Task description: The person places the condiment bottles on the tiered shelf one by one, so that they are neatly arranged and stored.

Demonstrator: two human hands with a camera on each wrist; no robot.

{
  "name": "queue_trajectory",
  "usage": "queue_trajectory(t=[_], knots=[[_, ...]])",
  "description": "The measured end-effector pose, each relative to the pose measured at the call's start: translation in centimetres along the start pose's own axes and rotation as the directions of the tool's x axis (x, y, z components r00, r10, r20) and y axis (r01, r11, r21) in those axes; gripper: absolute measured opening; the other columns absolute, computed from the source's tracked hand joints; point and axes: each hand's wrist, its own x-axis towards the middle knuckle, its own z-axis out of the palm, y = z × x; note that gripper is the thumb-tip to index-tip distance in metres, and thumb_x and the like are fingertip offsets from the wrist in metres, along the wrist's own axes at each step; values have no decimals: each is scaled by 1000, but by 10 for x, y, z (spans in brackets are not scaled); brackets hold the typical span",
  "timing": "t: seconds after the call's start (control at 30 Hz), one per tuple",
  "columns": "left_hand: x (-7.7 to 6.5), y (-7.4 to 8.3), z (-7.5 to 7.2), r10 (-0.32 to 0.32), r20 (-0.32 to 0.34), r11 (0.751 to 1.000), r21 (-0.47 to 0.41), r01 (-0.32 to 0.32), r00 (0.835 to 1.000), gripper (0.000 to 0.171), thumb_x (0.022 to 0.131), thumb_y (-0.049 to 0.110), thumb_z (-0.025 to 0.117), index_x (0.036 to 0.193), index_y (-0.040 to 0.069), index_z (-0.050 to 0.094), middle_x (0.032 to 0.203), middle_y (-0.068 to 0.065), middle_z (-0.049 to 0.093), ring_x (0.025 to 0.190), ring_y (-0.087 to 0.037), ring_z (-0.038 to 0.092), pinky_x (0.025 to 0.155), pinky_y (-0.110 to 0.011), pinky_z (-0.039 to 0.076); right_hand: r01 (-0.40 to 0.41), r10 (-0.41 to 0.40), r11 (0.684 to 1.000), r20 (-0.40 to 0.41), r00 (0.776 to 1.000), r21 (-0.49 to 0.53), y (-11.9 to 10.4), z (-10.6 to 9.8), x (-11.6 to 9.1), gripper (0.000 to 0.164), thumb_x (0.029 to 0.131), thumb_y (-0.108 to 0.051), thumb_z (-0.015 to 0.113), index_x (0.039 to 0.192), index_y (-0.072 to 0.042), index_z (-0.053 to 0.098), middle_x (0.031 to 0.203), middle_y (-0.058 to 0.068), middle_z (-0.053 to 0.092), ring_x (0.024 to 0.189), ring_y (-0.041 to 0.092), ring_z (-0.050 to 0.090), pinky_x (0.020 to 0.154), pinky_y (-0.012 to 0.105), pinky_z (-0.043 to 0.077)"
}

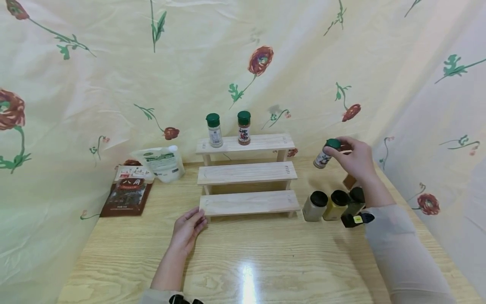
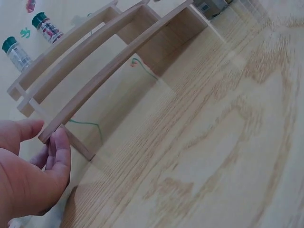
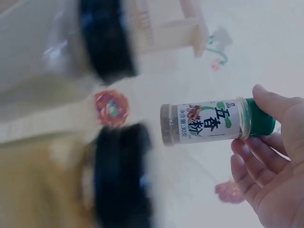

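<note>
Nearest us, the left hand (image 1: 187, 232) pinches the left end of the lowest step (image 1: 248, 203) of a wooden rack (image 1: 247, 173). We see three black-capped jars (image 1: 336, 207) on the desk (image 1: 284, 261), just right of it. Beyond them, the right hand (image 1: 357, 159) pinches a spice bottle (image 1: 322, 159) by its green cap, tilted above the desk. Farthest, two shakers (image 1: 214, 136) stand upright on top.

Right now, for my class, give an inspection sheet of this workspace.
Surface: wood-grain table, glare in front.
Job's things: three-tier rack; two green-capped jars on its top tier; third green-capped jar, off the table.
Clutter: three black-capped jars right of the rack, partly hidden brown item behind them; brown packet and white pouch left.
Hands: left hand holds the lowest tier's left end; right hand grips the third jar's cap.
Cables: nothing seen.
Surroundings: floral sheeting behind.
</note>
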Motion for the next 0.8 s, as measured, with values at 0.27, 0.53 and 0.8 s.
queue_trajectory(t=[0.27,0.53,0.8], knots=[[2,0,1,7,-4,1000,-12,-7,1000,49,100,-2,61,141,-18,41,96,-6,62,82,-11,66,82,-18,60,36,-35,999,-42,999,36,-26,-5,10,57,92,-46,73,129,-4,64,112,13,65,90,4,55,62,9,47],[2,2,1,14,-18,1000,5,-14,1000,44,99,-4,61,137,-18,44,98,-7,62,81,-11,67,82,-19,61,66,-64,997,-48,997,38,-50,-8,19,56,92,-48,72,128,-6,65,111,10,65,94,10,57,67,12,48],[2,1,2,22,-27,1000,6,-22,999,41,99,-5,61,134,-18,46,96,-6,63,79,-10,68,81,-19,61,107,-104,993,-56,993,50,-68,-5,29,57,92,-45,74,130,-5,65,110,13,66,91,10,57,67,13,47]])
